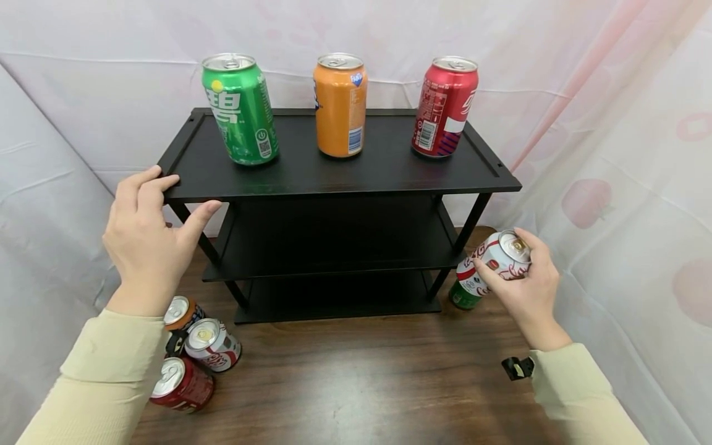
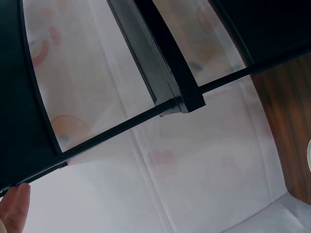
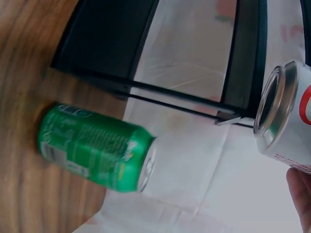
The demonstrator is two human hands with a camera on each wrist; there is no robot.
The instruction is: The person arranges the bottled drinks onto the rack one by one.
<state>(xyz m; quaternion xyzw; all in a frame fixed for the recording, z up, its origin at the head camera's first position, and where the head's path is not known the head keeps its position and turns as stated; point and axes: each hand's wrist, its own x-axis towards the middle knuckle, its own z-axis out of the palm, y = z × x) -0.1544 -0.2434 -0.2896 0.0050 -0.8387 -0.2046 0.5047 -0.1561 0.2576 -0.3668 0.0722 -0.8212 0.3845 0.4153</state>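
Note:
My right hand [image 1: 528, 290] grips a white Coca-Cola can [image 1: 489, 254] with red script, thumb and fingers around its upper part. It is held tilted, to the right of a black three-tier shelf [image 1: 345, 185]. In the right wrist view, the white can's base [image 3: 277, 104] is off the table, apart from an upright green can [image 3: 97, 145]. From the head, the white can hides most of that green one. At the top tier's front left corner, my left hand [image 1: 147, 241] touches the edge with extended fingers; its thumb is spread in front.
A green can [image 1: 241, 114], an orange Fanta can [image 1: 340, 111] and a red can [image 1: 442, 111] stand on the top tier. Beside my left forearm, an orange can [image 1: 180, 314], a white can [image 1: 214, 349] and a dark red can [image 1: 186, 386] stand on the wooden table [image 1: 356, 383]. Pale curtains surround everything.

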